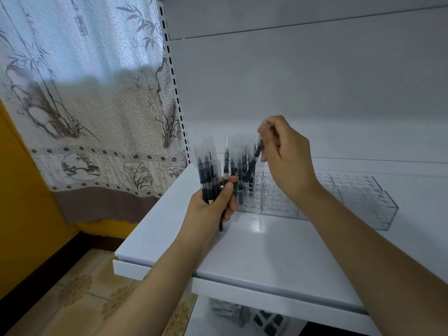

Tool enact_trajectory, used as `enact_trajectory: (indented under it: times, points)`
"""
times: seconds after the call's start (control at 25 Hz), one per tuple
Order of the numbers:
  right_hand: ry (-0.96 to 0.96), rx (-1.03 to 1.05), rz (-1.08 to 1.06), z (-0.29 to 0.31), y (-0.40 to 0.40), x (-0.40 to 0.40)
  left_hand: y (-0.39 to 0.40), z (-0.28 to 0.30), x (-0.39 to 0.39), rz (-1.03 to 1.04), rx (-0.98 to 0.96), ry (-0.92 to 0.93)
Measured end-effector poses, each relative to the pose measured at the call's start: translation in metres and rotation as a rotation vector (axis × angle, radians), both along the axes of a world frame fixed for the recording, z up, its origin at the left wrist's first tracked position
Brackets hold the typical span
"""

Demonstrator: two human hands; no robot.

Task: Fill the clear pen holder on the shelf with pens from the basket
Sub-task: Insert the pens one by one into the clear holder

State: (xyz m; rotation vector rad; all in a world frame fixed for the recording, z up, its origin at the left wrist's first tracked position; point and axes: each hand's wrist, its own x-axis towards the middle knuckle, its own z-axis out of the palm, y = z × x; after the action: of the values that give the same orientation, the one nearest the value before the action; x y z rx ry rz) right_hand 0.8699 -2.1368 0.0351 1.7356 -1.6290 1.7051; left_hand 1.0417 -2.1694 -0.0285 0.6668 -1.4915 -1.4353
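Where the view begins, below the front lip of the shelf [242, 258], the basket [264, 320] sits on the lower level, mostly hidden, with what look like pens in it. On the shelf top, the left hand [213, 202] is clenched round a bundle of pens [208, 173], clear caps up. Just beyond, the right hand [286, 154] pinches a single pen [254, 161] at its upper end, tilted, tip directed down into the clear pen holder [363, 197]. The holder stands toward the back of the shelf; its left slots already carry upright pens [238, 170], while the cells to the right (by far the larger share) show empty. Judgement: the filling is under way but well short of complete, with the bundle and further basket stock outstanding. No brand, label or legible writing is discernible on pens, holder or shelf; the curtain [84, 93] at left bears a mark too blurred to read.
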Motion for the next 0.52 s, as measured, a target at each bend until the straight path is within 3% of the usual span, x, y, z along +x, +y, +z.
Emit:
enact_trajectory:
  times: [0.28, 0.52]
  points:
    - [0.124, 0.258, 0.016, -0.006, -0.005, -0.002, 0.001, 0.003, 0.000, 0.013, -0.016, -0.023]
    - [0.172, 0.330, -0.027, -0.010, -0.008, -0.004, 0.003, 0.002, -0.002, -0.026, 0.017, 0.035]
